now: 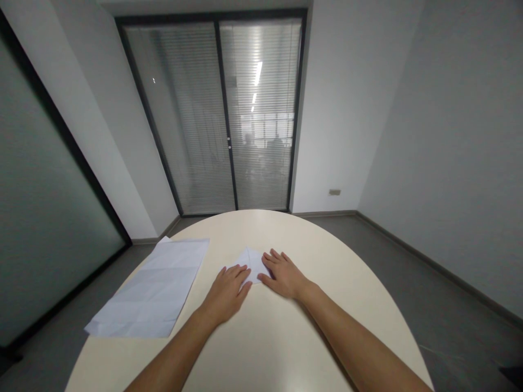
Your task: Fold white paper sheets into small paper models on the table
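Note:
A small folded piece of white paper [254,265] lies flat on the table, its far end coming to a point and a crease running down from it. Over its left side rests my left hand [229,289], fingers stretched out and pressing on the sheet. My right hand [283,273] lies on the right side, fingers spread and palm down. Both hands cover the paper's side edges, so only its middle and far tip show. Neither hand is wrapped round anything.
Larger creased white sheets [157,288] lie at the left, reaching over the table's edge. The round cream table [327,305] has a curved rim. Beyond it stand a dark-framed glass door [257,163] with blinds and plain walls.

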The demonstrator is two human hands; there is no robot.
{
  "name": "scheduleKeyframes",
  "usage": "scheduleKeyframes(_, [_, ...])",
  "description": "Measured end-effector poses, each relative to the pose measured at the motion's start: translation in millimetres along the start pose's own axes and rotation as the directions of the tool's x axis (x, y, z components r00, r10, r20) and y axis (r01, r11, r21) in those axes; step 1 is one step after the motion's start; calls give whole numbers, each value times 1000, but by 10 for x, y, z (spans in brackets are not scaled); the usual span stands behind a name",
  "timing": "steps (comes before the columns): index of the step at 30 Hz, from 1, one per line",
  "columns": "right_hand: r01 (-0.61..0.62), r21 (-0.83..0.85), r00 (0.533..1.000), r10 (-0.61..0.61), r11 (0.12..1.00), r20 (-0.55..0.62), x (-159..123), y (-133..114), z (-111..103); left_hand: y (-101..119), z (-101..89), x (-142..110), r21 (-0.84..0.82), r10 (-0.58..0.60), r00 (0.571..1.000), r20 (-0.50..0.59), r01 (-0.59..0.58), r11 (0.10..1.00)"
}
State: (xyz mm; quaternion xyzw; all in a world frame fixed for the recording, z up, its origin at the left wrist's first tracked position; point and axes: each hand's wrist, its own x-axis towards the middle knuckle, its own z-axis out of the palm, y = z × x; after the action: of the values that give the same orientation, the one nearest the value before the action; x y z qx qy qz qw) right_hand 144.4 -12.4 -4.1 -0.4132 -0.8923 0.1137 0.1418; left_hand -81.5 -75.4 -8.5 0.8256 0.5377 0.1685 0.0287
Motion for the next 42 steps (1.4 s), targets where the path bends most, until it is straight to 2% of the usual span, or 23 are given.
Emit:
scheduleKeyframes(4, [153, 9, 987, -152, 988, -42, 12, -46, -69, -6, -59, -8, 76, 4, 1000, -25, -2, 997])
scheduleKeyframes(8, [286, 34, 956, -283, 958, -74, 28, -81, -117, -17, -63, -12, 104, -16, 999, -44, 20, 994])
scheduleKeyframes(11, [346, 58, 936, -340, 937, -91, 32, -89, -128, -21, -45, -14, 120, -26, 999, -39, 31, 992])
scheduleKeyframes(17, [309, 110, 951, -304, 945, -62, 30, -71, -118, -45, -16, -6, 127, -41, 998, 37, 36, 991])
scheduleKeyframes(23, [373, 94, 927, -367, 923, -80, 44, -63, -110, -89, -6, -7, 94, -12, 998, 65, 6, 996])
scheduleKeyframes(27, [368, 120, 928, -356, 922, -105, 57, -40, -63, -127, 13, 4, 47, -5, 997, 80, 1, 999])
scheduleKeyframes(35, [318, 126, 945, -304, 940, -118, 81, 13, 25, -88, 122, 48, 138, -190, 982, 5, 187, 973])
scheduleKeyframes(37, [296, 106, 952, -283, 949, -118, 78, 23, 40, -88, 133, 47, 149, -205, 979, -13, 205, 967])
scheduleKeyframes(39, [268, 81, 959, -259, 960, -112, 74, 32, 53, -92, 121, 40, 140, -179, 984, -14, 179, 974])
scheduleKeyframes(42, [239, 63, 968, -233, 969, -90, 69, 37, 70, -100, 77, 23, 104, -82, 997, 1, 81, 991])
